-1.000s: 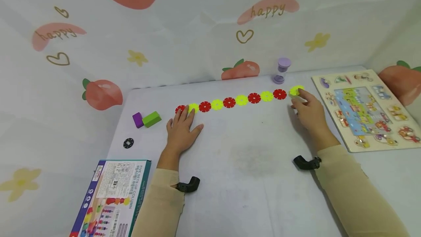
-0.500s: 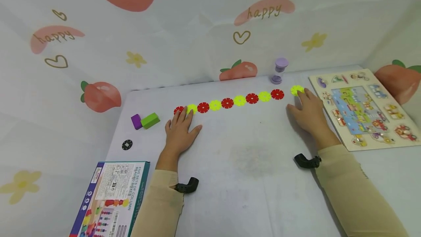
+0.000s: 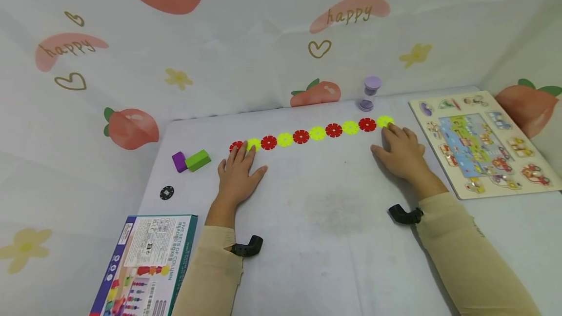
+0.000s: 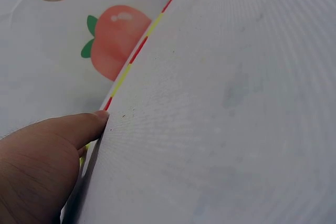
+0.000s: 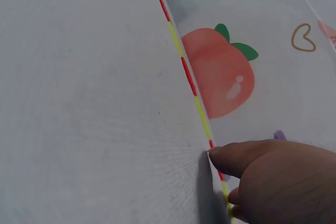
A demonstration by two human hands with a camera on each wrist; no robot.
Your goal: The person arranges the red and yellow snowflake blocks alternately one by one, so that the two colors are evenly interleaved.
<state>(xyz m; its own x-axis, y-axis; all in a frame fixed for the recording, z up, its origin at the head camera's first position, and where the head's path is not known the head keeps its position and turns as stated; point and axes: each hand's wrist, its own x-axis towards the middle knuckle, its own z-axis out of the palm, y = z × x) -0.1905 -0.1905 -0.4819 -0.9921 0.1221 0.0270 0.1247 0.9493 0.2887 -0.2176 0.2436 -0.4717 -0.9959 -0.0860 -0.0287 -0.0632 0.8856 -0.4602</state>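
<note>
A row of flat, notched plastic discs, red and yellow by turns, runs across the table. My left hand point(image 3: 237, 174) rests at the row's left end, fingers spread, fingertips on the first red disc point(image 3: 236, 147) and the yellow disc point(image 3: 253, 144) beside it. At the other end my right hand point(image 3: 403, 152) touches the last yellow disc point(image 3: 385, 121) with its extended fingertips. That disc sits right beside a red disc point(image 3: 367, 124). In the right wrist view the thumb point(image 5: 231, 157) overlaps the row's edge; from the left wrist, the left thumb point(image 4: 86, 127) does likewise.
A purple hourglass point(image 3: 370, 94) stands behind the row's right end. On the right lies a wooden picture puzzle board point(image 3: 465, 189). To the left are a green block point(image 3: 198, 160), a purple block point(image 3: 179, 162), a black round chip point(image 3: 167, 192) and a printed toy box point(image 3: 149, 257).
My right hand has moved left, sliding the last yellow disc up to the red one and closing the gap; its fingers went from pinching to lying extended. My left hand stays in place.
</note>
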